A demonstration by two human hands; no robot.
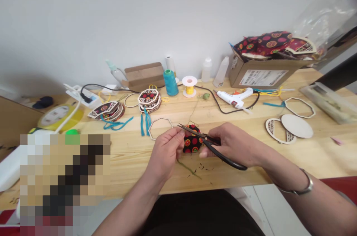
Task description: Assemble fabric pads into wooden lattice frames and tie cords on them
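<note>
In the head view, my left hand (169, 146) pinches the left edge of a small dark patterned fabric piece (192, 143) with red and orange round motifs. My right hand (230, 144) grips black-handled scissors (208, 140); their blades point left across the top of the fabric, near my left fingertips. My right thumb lies by the fabric's lower right edge. A green cord (190, 170) trails on the table below my left hand, with dark scraps beside it. Behind the hands lies a thin octagonal wooden frame (158, 121).
Behind stand a teal thread cone (170, 83), a yellow spool (189, 89) and a white glue gun (235, 98). Stacked ornaments (149, 100) sit to the left. Round wooden pieces (297, 126) and a cardboard box (260, 74) of fabric are at right. Pixelation covers the lower left.
</note>
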